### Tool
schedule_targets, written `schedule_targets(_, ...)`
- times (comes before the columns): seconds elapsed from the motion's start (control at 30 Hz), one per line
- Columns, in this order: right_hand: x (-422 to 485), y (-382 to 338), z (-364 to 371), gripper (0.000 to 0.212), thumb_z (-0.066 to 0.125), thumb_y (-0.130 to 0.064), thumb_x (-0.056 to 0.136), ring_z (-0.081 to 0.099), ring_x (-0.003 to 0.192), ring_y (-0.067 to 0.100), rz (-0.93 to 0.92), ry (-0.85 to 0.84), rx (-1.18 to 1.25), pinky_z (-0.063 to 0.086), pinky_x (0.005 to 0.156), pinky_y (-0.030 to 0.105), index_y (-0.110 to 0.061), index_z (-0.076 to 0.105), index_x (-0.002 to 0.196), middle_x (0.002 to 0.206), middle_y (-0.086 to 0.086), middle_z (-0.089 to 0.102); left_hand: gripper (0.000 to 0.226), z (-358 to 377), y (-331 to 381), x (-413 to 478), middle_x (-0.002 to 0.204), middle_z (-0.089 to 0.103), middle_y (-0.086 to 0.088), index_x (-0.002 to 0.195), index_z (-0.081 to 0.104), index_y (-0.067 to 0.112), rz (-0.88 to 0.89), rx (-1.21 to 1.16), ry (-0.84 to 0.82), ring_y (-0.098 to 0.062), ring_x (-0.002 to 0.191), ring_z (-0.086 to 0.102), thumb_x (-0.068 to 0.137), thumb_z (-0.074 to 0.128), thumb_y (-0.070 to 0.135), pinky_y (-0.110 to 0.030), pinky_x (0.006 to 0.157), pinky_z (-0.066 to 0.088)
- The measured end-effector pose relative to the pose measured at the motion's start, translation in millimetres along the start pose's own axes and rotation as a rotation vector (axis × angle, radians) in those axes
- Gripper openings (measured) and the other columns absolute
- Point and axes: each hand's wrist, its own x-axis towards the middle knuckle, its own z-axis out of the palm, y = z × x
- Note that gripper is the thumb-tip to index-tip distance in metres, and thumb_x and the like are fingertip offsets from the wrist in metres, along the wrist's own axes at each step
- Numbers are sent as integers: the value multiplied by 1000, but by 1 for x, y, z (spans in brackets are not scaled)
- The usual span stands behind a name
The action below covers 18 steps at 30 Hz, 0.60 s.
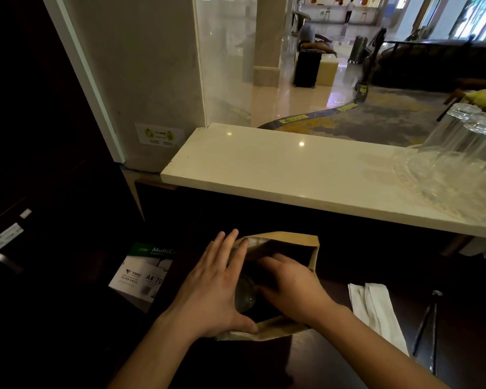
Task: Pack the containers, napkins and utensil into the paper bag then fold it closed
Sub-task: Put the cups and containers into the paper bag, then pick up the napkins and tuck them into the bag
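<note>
A brown paper bag stands open on the dark desk in front of me. My left hand lies flat against its left wall, with the thumb hooked over the near rim. My right hand reaches down into the bag's mouth and rests on a dark container with a clear lid; the rest of the bag's inside is hidden. White napkins lie on the desk to the right of the bag. A dark utensil lies just beyond them.
A raised white marble counter runs behind the bag, with upturned glasses on a glass tray at its right end. A ream of A4 paper sits low at the left. Dark cabinet fronts fill the left side.
</note>
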Motion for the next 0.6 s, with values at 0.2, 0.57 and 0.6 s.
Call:
schedule_targets(0.2,-39,-3,-43,31,64,-37,87,62,92,0,70,220,287,54,75,18,-33,63,117,98,-17,63,146,0,-2,-1,153,-41,16,148,-26,36,-4,-6,-1,-8,138,-39,46,64,87,-35,110,-8)
schedule_targets(0.57,-85,86,-29,17,73,-25,83,62,73,-5,470,375,226,45,62,14,-28,71,99,79,-18,66,149,-2,0,-4,154,-40,12,147,-29,35,-18,37,-4,-11,140,-37,46,67,88,-39,114,-2)
schedule_targets(0.6,-89,101,-22,20,72,-27,83,61,72,-4,540,344,181,45,62,18,-27,70,103,81,-18,67,149,-2,-1,-4,155,-40,12,147,-28,35,-17,40,-1,-10,140,-36,45,67,88,-39,114,-1)
